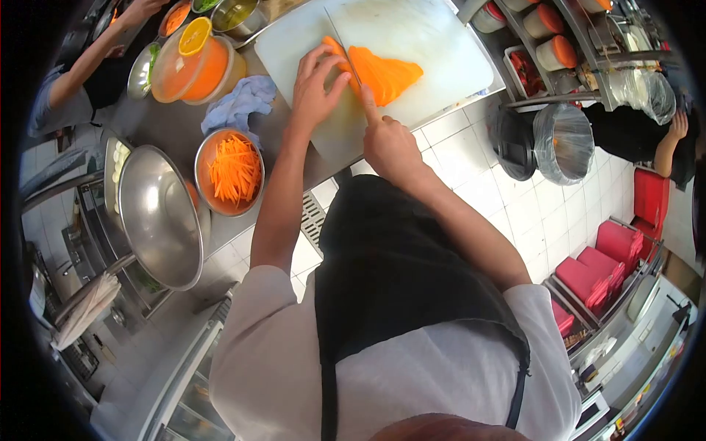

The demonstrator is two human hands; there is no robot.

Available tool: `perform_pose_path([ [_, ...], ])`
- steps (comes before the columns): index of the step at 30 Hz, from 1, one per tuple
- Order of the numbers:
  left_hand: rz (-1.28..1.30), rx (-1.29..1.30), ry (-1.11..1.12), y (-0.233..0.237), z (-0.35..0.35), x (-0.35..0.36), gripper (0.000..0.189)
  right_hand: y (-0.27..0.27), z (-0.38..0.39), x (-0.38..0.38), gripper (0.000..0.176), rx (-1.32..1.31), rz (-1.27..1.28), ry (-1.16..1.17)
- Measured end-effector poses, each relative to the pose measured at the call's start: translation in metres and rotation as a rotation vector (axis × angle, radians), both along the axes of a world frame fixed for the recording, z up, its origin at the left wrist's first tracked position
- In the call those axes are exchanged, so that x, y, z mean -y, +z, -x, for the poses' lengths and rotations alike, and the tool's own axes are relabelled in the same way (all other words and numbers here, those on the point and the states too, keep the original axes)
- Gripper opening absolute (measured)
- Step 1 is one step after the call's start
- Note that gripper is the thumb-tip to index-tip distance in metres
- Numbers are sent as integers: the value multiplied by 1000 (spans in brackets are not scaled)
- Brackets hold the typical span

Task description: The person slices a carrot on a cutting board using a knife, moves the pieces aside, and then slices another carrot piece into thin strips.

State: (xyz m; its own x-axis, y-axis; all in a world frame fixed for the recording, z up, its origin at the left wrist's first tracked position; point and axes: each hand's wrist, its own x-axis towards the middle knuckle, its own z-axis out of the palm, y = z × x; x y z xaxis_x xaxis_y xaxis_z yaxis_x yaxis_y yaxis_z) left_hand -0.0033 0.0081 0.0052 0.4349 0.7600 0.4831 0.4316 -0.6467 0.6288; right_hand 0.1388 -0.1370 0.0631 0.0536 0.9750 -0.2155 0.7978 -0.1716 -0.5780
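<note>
Carrot slices (pixel 390 73) are lying fanned on the cutting board (pixel 448 44), just right of a knife (pixel 338 33) whose blade is crossing the board. The right hand (pixel 393 143) is grasping the knife at the board's near edge, index finger stretching along the blade, the handle hiding inside the grip. The left hand (pixel 316 88) is pressing bent fingers onto a narrow carrot piece (pixel 333 48) on the board, beside the blade's left face. Left of the board, a crumpled blue cloth (pixel 237 106) is resting on the steel surface (pixel 165 121). Also left of the board, a bowl (pixel 204 165) is holding shredded carrot (pixel 235 169), and a larger steel bowl (pixel 158 213) is sitting farther out. Well left of the board, another person's arm (pixel 88 62) is reaching forward.
</note>
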Motion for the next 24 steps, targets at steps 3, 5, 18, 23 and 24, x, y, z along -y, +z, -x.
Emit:
perform_pose_path([
  [3, -15, 9, -5, 1, 0, 1, 29, 2, -1, 0, 84, -11, 9, -8],
  [5, -5, 7, -11, 0, -1, 1, 29, 5, -2, -1, 83, -4, 18, -7],
  [18, -6, 41, 11, 2, -1, 2, 29, 56, -28, -25, 66, -101, -34, 17],
  [23, -39, 34, -2, 0, 1, -1, 28, 79, -26, -31, 64, -138, 71, 17],
  [24, -52, 29, -2, 0, 1, -1, 28, 80, -25, -31, 63, -133, 69, 16],
])
